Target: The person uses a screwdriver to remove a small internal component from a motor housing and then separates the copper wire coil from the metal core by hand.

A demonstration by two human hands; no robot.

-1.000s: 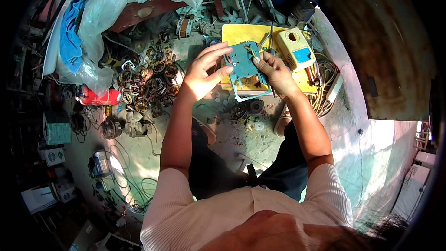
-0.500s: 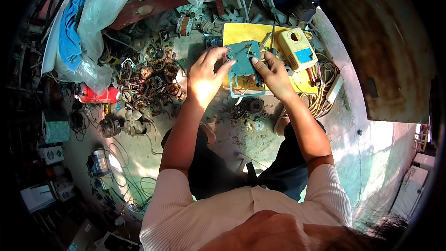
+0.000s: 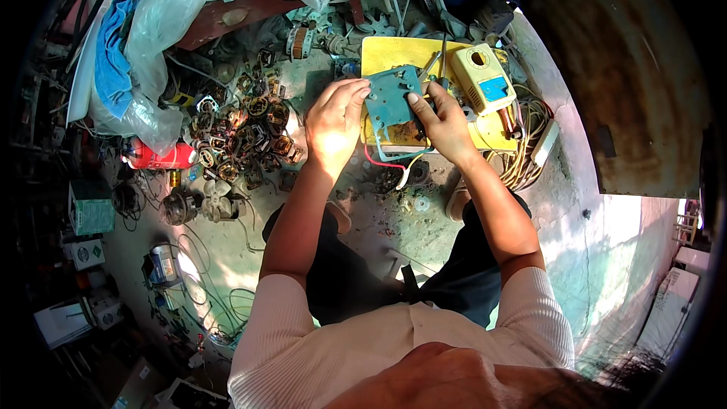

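Note:
A flat teal panel with small holes and a large cutout at its near end is held up between both my hands. My left hand, fingers drawn together, grips its upper left edge. On the right side, my right hand is closed on the panel with the thumb on its face. A red wire loops out below it to a white connector. Beneath lies a yellow board, bearing a cream housing with a round hole and blue label. A screwdriver stands out just beyond my right fingers.
Left of my hands is a heap of copper-wound motor parts, with a red bottle and a fan blade close by. Coiled cable and a white power strip lie to the right. Plastic bags hang at the upper left.
The panel has tilted slightly, and the red wire now shows below it. My left fingers, apart before, have come together at the panel's edge. My right hand has barely moved.

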